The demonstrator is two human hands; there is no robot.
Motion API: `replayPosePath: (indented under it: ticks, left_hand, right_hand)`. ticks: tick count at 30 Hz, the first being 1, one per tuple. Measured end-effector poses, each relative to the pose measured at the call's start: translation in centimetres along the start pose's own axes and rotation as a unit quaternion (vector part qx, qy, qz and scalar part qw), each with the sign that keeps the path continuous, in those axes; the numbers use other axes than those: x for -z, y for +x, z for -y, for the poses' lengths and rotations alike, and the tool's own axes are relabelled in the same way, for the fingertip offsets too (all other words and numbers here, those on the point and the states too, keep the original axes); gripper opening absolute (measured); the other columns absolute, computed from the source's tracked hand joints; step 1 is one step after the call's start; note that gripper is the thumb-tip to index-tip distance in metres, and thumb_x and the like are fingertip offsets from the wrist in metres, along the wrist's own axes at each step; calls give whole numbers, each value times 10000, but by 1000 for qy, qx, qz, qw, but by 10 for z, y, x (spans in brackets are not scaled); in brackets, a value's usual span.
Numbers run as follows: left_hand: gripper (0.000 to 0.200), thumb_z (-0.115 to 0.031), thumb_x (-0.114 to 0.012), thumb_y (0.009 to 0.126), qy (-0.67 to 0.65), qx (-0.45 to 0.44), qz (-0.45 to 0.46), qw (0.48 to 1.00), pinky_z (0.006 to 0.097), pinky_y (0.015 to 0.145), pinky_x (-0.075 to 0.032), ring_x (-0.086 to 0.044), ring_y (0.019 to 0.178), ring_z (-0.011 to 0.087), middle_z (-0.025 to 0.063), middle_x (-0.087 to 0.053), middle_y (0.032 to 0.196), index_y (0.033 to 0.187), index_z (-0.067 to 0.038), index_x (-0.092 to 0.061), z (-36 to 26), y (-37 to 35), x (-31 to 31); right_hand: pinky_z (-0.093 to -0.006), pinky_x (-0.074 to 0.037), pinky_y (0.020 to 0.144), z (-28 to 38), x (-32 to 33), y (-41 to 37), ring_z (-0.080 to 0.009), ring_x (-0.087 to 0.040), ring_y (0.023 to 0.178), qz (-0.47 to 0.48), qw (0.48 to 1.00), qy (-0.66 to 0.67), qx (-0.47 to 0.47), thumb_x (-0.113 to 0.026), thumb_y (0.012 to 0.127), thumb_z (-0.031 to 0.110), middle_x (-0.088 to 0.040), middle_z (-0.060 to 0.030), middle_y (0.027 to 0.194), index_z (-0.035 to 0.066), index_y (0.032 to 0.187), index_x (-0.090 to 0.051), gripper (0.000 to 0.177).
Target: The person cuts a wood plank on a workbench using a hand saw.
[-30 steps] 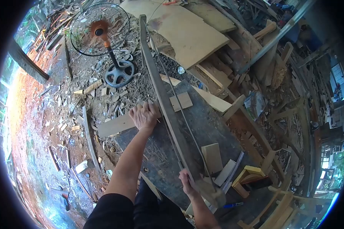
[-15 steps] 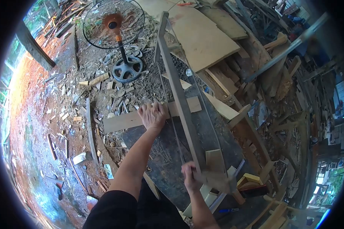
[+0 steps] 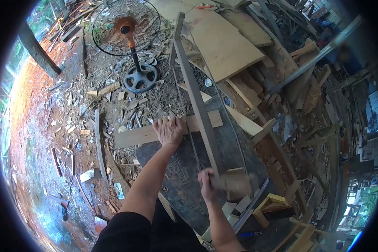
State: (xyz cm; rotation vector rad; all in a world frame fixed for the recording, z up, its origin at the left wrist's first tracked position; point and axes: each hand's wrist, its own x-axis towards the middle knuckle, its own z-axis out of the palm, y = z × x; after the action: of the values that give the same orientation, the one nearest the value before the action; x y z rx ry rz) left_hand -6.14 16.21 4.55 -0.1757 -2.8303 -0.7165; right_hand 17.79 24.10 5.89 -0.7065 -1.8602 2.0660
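A wooden frame saw (image 3: pixel 196 96) reaches from the lower middle up past the far edge of the dark work surface. My right hand (image 3: pixel 207 185) is closed around its near end, where the crosspiece is smeared by motion. The saw's thin blade runs along the left side of the frame and crosses a flat wooden board (image 3: pixel 136 136). My left hand (image 3: pixel 170 130) presses on this board just left of the blade, its fingers curled over the far edge. The board's right end shows beyond the saw. How deep the blade sits in the wood is hidden.
The dark work surface (image 3: pixel 180 176) lies under the board. A standing fan (image 3: pixel 140 77) is beyond it on ground littered with scraps. Large plywood sheets (image 3: pixel 222 46) lie at the far right. Near my right arm are a yellow-edged wooden piece (image 3: pixel 277 198) and a blue tool (image 3: pixel 251 234).
My right hand has moved a little forward, away from my body, with the near end of the saw. My left hand stays on the board.
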Motion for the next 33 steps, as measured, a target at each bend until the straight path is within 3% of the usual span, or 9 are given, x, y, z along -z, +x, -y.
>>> replayPosePath:
  ticks: [5, 8, 10, 18, 25, 28, 30, 31, 33]
  left_hand:
    - [349, -313, -497, 968, 4, 2, -5, 1000, 464, 1005, -323, -560, 1031, 309, 134, -646, 946, 1165, -79, -666, -3, 2, 1]
    - [335, -312, -490, 976, 9, 8, -10, 1000, 464, 1007, -324, -559, 1033, 307, 131, -645, 946, 1129, -77, -672, -1, 0, 1]
    - [368, -380, -513, 965, 1, 21, 47, 999, 465, 1019, -313, -551, 1044, 304, 128, -642, 965, 1086, -74, -679, -1, 4, 6]
    - [464, -528, -561, 906, 9, 15, 40, 999, 461, 1048, -280, -529, 1094, 301, 119, -642, 991, 1043, -106, -695, -5, 2, 10]
    - [396, -462, -513, 947, -12, 69, 35, 997, 443, 1039, -299, -561, 1046, 280, 97, -670, 924, 936, -124, -719, -10, 8, 6]
    - [372, -411, -492, 966, -5, 68, 23, 997, 434, 1034, -312, -574, 1035, 276, 99, -685, 920, 893, -128, -721, -5, 7, -1]
    - [364, -395, -489, 970, 8, 65, 9, 998, 435, 1030, -318, -576, 1031, 277, 98, -686, 925, 888, -127, -721, -3, 5, -3]
    - [356, -378, -485, 974, 19, 59, -6, 998, 436, 1025, -323, -577, 1028, 279, 96, -687, 929, 883, -127, -720, -4, 5, -4]
    - [352, -369, -486, 976, 30, 43, -29, 998, 439, 1020, -328, -580, 1014, 282, 98, -682, 916, 878, -124, -719, 4, 0, -16]
  right_hand:
    - [-306, -448, 730, 38, -9, 17, -99, -514, 726, 15, 999, -17, 30, -580, 984, 192, -557, -15, 764, 85, 852, -511, 183]
    - [-362, -484, 789, 41, -2, 4, -148, -543, 723, 22, 995, 65, 70, -546, 978, 119, -560, -50, 755, 68, 890, -490, 116]
    - [-361, -484, 790, 38, -1, 4, -146, -544, 728, 30, 995, 57, 81, -534, 981, 107, -557, -50, 753, 68, 901, -485, 101]
    - [-358, -489, 769, 31, -5, 3, -143, -540, 710, 12, 994, 31, 106, -508, 995, 98, -545, -45, 733, 66, 915, -481, 90]
    - [-300, -458, 667, 9, -1, -1, -135, -548, 685, 8, 968, -170, 183, -573, 991, 209, -581, -49, 762, 45, 834, -542, 229]
    - [-294, -451, 654, -18, 7, -1, -125, -551, 687, 14, 994, 111, -8, -585, 987, 224, -582, -38, 758, 38, 846, -554, 235]
    - [-295, -458, 660, 26, -6, -3, -115, -552, 695, -2, 974, -161, 156, -591, 989, 235, -578, -23, 764, 44, 862, -564, 231]
    - [-295, -458, 660, 27, -7, -6, -115, -552, 695, -6, 974, -162, 160, -591, 989, 235, -578, -23, 764, 44, 862, -564, 231]
    - [-296, -469, 678, 24, -6, -12, -111, -563, 725, -22, 999, -30, 13, -592, 993, 241, -582, -13, 779, 55, 870, -574, 223]
